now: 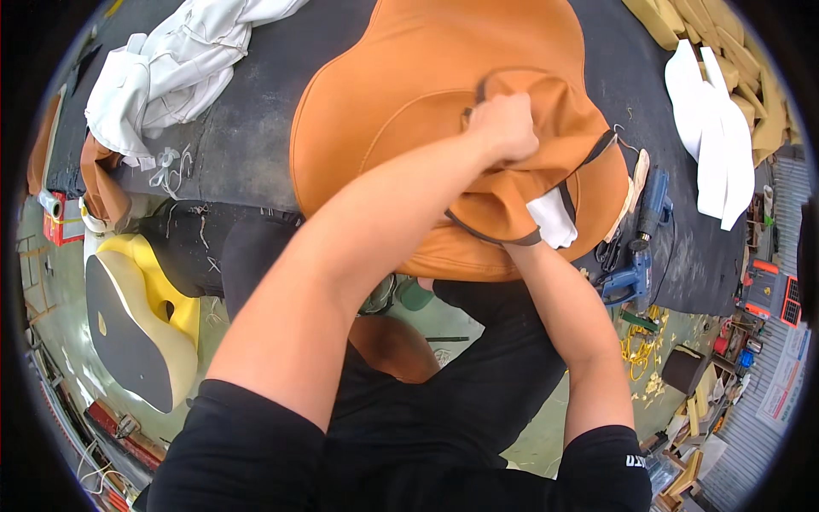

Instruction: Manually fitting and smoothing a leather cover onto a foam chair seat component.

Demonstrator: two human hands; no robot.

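A large orange-tan leather seat cover [461, 43] with curved stitching lies over the dark table in front of me. My left hand [508, 126] is closed in a fist on a bunched, dark-edged flap [546, 94] of the same leather. From the right, my right forearm [559, 299] reaches in under the loose leather, and its hand is hidden there. White material [553, 220] shows in the gap beside that wrist; I cannot tell what it is.
White covers [171, 77] are heaped at the far left. A blue heat gun [627, 280] and another blue power tool [655, 205] lie right, near white strips [708, 128] and stacked tan foam pieces [725, 43]. A yellow foam seat with a dark board [128, 328] stands at lower left.
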